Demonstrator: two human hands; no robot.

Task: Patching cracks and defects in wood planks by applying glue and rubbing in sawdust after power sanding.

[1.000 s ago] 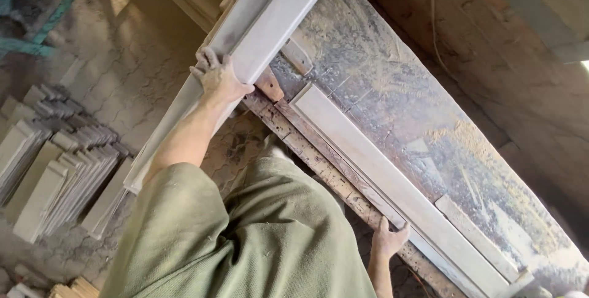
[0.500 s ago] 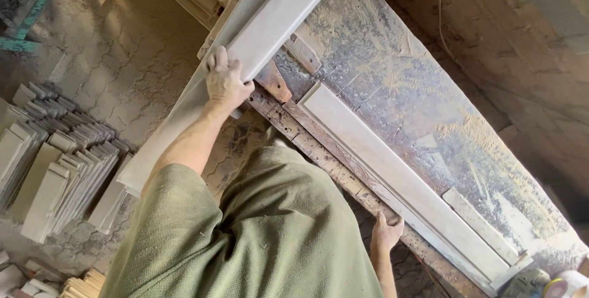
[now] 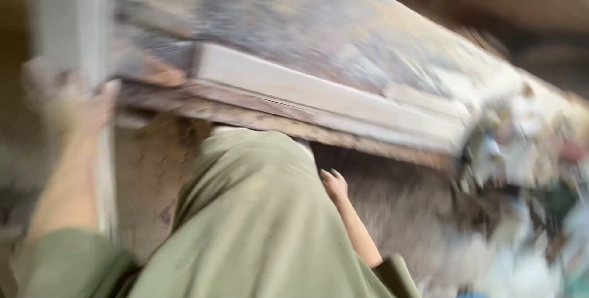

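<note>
Head view, blurred: left hand (image 3: 73, 111) at 9 o'clock, fingers wrapped round upright pale plank (image 3: 73, 22) to steady it against worn bench (image 3: 343, 46); right hand (image 3: 335, 185) low at 6 o'clock, fingers loosely curled, holding nothing.

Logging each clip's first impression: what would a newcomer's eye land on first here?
First, the person's olive-green garment filling the lower middle. Next, the long pale slab lying on the worn workbench across the top. At far left, the blurred left hand grips an upright pale board.
</note>
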